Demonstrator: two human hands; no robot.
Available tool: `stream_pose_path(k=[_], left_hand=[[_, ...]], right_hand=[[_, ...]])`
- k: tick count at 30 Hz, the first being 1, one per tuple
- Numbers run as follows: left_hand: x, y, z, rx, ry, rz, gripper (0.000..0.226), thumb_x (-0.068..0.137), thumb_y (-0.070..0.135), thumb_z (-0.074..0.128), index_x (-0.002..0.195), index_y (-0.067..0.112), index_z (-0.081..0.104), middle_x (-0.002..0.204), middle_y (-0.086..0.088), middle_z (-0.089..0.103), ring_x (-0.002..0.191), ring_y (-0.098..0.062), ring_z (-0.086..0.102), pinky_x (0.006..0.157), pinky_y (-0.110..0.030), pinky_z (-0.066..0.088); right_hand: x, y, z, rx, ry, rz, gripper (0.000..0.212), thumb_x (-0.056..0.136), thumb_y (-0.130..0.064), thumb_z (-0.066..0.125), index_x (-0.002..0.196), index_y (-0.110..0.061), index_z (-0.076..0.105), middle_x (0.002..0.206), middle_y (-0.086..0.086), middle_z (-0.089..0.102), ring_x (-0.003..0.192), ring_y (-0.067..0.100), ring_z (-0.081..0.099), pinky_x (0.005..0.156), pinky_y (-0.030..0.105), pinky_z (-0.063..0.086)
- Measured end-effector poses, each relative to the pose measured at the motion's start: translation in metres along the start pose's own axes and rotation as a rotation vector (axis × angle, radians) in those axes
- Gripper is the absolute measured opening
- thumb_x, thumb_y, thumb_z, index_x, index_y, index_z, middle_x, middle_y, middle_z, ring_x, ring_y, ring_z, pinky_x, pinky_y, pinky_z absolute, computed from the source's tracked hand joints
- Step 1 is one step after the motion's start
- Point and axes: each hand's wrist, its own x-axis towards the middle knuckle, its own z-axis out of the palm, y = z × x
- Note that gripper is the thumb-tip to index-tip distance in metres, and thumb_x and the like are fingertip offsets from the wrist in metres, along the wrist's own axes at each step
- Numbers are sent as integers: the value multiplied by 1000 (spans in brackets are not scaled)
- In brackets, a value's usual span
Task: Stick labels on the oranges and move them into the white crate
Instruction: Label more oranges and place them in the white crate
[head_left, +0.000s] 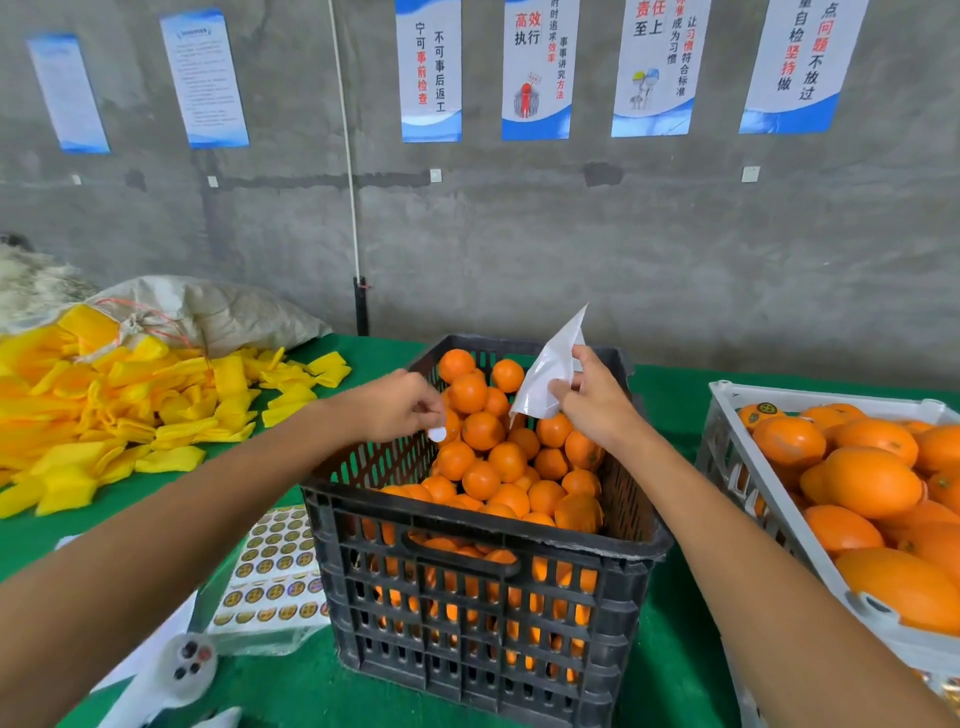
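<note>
**Now peeling a label above the black crate**

Nearest, a sticker sheet (275, 566) is lying on the green table (670, 649) beside the black crate (467, 597) of oranges (483, 431). Above them, the left hand (402, 405) is pinching a round label (437, 434), while the right hand (597, 400) is gripping a white backing sheet (550, 364). Rightward, the white crate (727, 452) is holding labelled oranges (872, 480). Farther left, yellow foam sleeves (130, 405) are piling up.

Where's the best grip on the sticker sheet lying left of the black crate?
Probably the sticker sheet by its near-left edge, pinched with fingers coming from the left or front. It lies flat on the green table and its right edge butts against the black crate, so that side is blocked. Pinch at the margin, not on the round labels.
</note>
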Motion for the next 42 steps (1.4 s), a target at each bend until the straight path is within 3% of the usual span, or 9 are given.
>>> stream_pose_path(k=[8,16,22,24,26,32,34,39,42], left_hand=[[-31,1,8,274,-254,-11,14,90,19,67,80,16,76,76,13,68,70,-2,56,71,-24,47],[-29,9,7,527,-227,-23,19,96,24,58,87,13,71,93,-8,69,88,-30,68,71,-34,48],[-27,13,14,406,-445,-115,23,94,18,59,86,4,75,97,-10,76,85,-22,70,73,-40,55],[-25,11,16,307,-443,-134,43,102,30,58,69,4,66,82,-6,75,60,-9,62,64,-35,51],[-26,10,18,273,-444,-187,54,103,42,56,59,11,55,59,0,59,49,-13,47,55,-30,40],[-23,4,19,153,-526,-271,17,91,14,68,99,8,81,99,6,78,90,-11,71,84,-34,60],[-16,3,30,182,-575,-321,21,92,23,70,102,7,77,96,-3,73,83,-20,64,79,-34,54],[2,6,54,367,-689,-377,31,82,37,75,69,15,58,64,-2,51,56,-21,36,54,-32,36],[4,8,50,354,-665,-345,36,77,41,81,72,17,55,67,0,53,58,-20,39,58,-32,37]], right_hand=[[-1,0,4,-14,-15,13,62,105,-11,55,159,-17,24,151,11,51,133,27,55,102,41,54],[-2,0,4,-35,-19,10,59,105,-12,55,157,-18,26,151,11,51,132,27,55,102,43,54],[-2,2,4,-41,-20,12,57,106,-14,54,157,-19,28,152,9,50,134,27,54,103,44,55],[-2,2,3,-47,-19,13,55,106,-15,53,156,-19,29,151,9,51,133,27,55,102,46,56],[-2,4,3,-48,-20,14,55,106,-16,53,156,-18,30,150,10,52,132,27,56,100,44,57],[1,5,4,-29,-34,28,55,106,-16,53,156,-18,30,151,9,51,133,28,55,101,47,56],[0,6,4,-37,-32,34,56,106,-16,53,157,-18,29,151,8,50,133,28,55,102,47,56],[0,8,3,-38,-50,37,53,107,-16,52,155,-17,31,150,9,51,132,28,56,102,46,56],[2,10,4,-49,-48,37,54,107,-17,52,156,-18,30,150,9,50,131,28,56,99,44,58]])
